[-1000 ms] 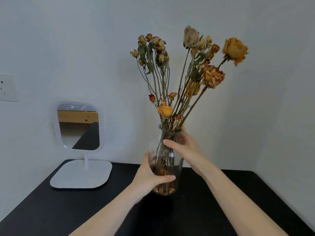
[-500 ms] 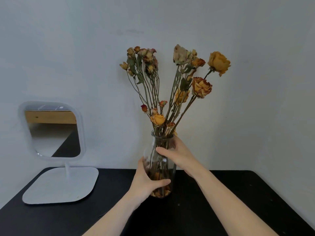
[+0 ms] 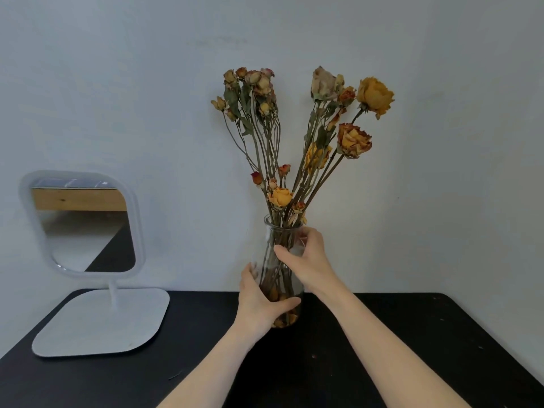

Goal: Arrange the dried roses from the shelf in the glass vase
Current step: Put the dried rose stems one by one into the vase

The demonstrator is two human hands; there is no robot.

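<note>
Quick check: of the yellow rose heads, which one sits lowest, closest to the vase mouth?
The yellow rose left of centre, just above the rim of the glass vase. The other yellow heads stand far higher, on the right.

The vase (image 3: pixel 275 272) was clear, glossy glass, and the dried roses (image 3: pixel 316 154) in it looked papery and brittle, their petals crinkled and dull. The desk (image 3: pixel 397 334) had a matt black top flecked with small pale scuffs. The mirror (image 3: pixel 85 231) showed a polished pane in a smooth white frame and base that looked like matt plastic, before a matt pale wall (image 3: pixel 117 83).
</note>
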